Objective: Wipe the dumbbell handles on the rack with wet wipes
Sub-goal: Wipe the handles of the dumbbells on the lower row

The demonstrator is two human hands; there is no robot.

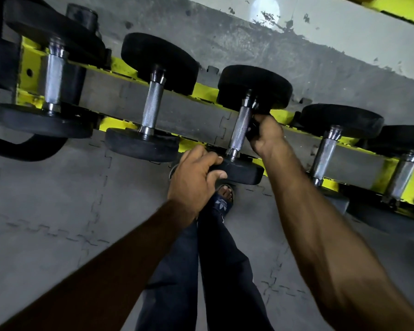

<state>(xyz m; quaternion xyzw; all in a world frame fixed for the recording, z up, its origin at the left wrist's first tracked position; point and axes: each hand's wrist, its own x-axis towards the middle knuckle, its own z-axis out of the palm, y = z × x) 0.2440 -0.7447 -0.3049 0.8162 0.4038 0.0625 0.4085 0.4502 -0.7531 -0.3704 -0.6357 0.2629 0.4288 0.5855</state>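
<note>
Several black dumbbells with knurled steel handles lie across a yellow rack (202,90). My left hand (194,177) grips the near black head (243,172) of the middle dumbbell. My right hand (267,134) is curled around a dark wipe (252,129) pressed against the upper right side of that dumbbell's handle (242,129). The wipe is mostly hidden under my fingers.
Neighbouring dumbbell handles sit to the left (152,107) and right (324,155), with a larger one at far left (54,75). Grey interlocking floor mats (58,211) lie below. My legs and a sandalled foot (222,201) stand under the rack's front edge.
</note>
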